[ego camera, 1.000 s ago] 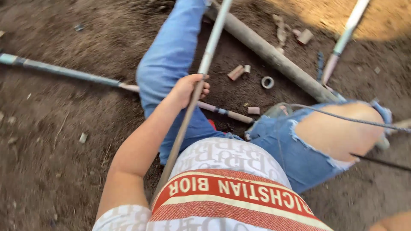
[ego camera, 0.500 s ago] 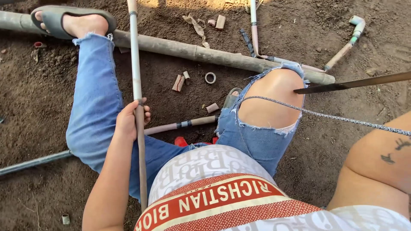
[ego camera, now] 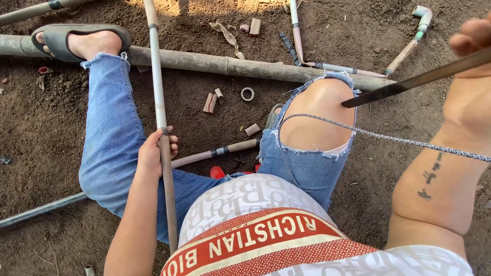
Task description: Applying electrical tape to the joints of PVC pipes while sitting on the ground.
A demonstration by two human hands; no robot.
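The left hand (ego camera: 153, 153) grips a thin pipe (ego camera: 159, 110) running up across the thick pole (ego camera: 215, 63). Right of the bare knee (ego camera: 319, 110), the right hand (ego camera: 468, 97) clasps a dark blade (ego camera: 409, 82) above a taut cord (ego camera: 399, 139).

Two hands (ego camera: 153, 153) (ego camera: 473, 87) – one sandal (ego camera: 61, 38) – one ring (ego camera: 247, 94).

pipe (ego camera: 159, 97) across left leg (ego camera: 110, 138), blade (ego camera: 409, 82) right
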